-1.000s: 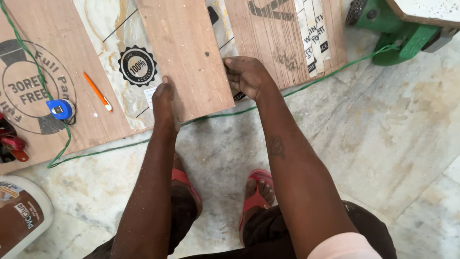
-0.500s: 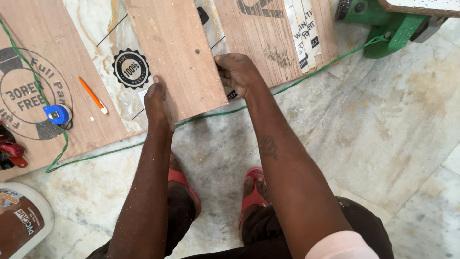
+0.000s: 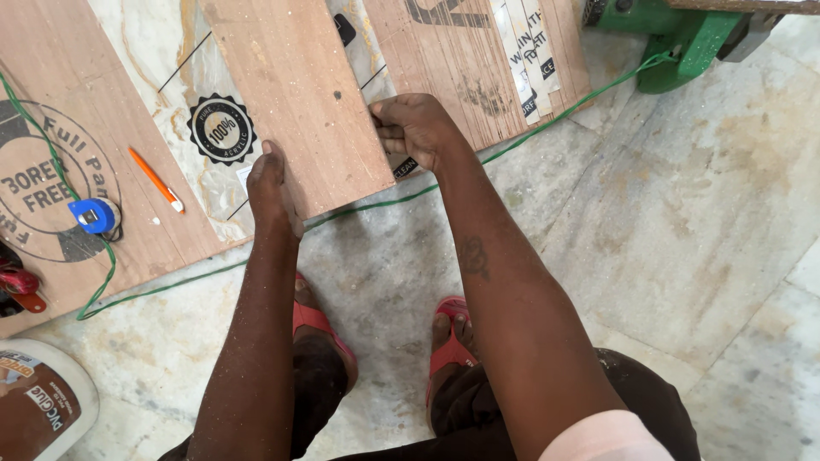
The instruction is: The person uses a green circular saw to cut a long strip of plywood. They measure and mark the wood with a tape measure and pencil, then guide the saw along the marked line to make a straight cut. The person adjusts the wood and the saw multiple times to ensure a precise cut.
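Observation:
A narrow brown plywood strip (image 3: 299, 102) lies on the floor in front of me, running away toward the top of the head view. My left hand (image 3: 269, 188) grips its near left corner, with the thumb along the edge. On the strip's near right edge sits my right hand (image 3: 418, 128), its fingers curled on the wood. Under the strip is a marble-patterned sheet with a round black printed seal (image 3: 222, 128). My feet in red sandals (image 3: 448, 341) stand on the floor just behind the strip.
A larger plywood sheet (image 3: 77, 111) lies left, carrying an orange pencil (image 3: 155, 179) and a blue tape measure (image 3: 94, 215). A green cord (image 3: 196, 277) crosses the floor. A green power tool (image 3: 675, 34) is top right, another board (image 3: 478, 60) beside it. A glue container (image 3: 38, 405) stands bottom left.
The view has shifted a little; the boards now sit lower and further right in frame. Both hands have stayed at the near end of the strip.

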